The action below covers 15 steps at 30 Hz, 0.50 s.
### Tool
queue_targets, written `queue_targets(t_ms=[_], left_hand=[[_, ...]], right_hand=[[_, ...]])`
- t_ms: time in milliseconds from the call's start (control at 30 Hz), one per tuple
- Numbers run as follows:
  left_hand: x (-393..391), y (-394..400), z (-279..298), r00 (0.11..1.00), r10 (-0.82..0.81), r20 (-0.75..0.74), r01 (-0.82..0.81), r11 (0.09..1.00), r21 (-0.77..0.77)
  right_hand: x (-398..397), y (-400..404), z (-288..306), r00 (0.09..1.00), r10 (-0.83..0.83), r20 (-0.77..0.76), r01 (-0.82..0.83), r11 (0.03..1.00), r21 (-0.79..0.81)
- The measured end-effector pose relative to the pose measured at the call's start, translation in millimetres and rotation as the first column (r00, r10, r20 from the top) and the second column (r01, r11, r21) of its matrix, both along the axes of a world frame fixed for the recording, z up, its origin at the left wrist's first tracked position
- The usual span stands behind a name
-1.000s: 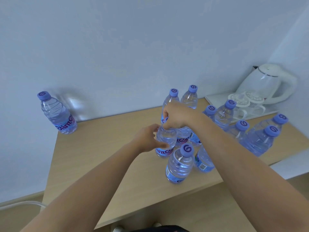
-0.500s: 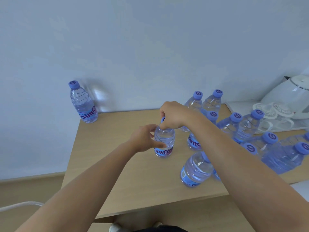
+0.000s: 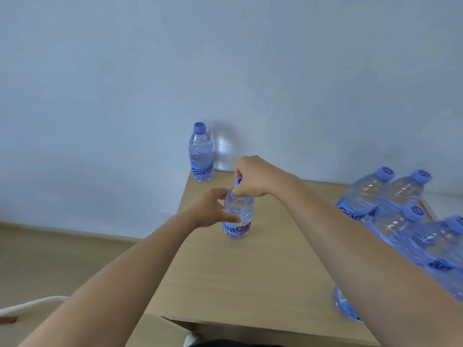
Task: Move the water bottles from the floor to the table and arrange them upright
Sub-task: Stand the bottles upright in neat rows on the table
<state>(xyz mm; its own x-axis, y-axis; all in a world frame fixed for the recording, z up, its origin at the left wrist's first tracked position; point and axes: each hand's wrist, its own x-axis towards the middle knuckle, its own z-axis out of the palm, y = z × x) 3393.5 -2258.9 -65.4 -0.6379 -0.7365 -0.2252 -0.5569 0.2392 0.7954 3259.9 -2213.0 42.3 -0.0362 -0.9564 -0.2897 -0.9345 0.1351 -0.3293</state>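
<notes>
- Both forearms are bare; no sleeves, watch or rings show.
- Left hand and right hand wear no gloves.
- Dark clothing edge and a white shoe tip below.

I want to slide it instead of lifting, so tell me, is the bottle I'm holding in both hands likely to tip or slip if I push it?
The held bottle looks full and capped, so probably fairly heavy. It stands tall on a narrow base on the smooth table; a high push may tip it. The left hand grips its ribbed body, which likely flexes slightly.
</notes>
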Motion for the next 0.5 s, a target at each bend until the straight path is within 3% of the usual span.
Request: queue_targets(t_ms=[500], left_hand=[[75.3, -69.7, 3.6, 0.994, 0.110, 0.019, -0.110, 0.994, 0.014]], right_hand=[[73.6, -79.6, -2.8, 0.994, 0.108, -0.021, -0.108, 0.993, -0.039]])
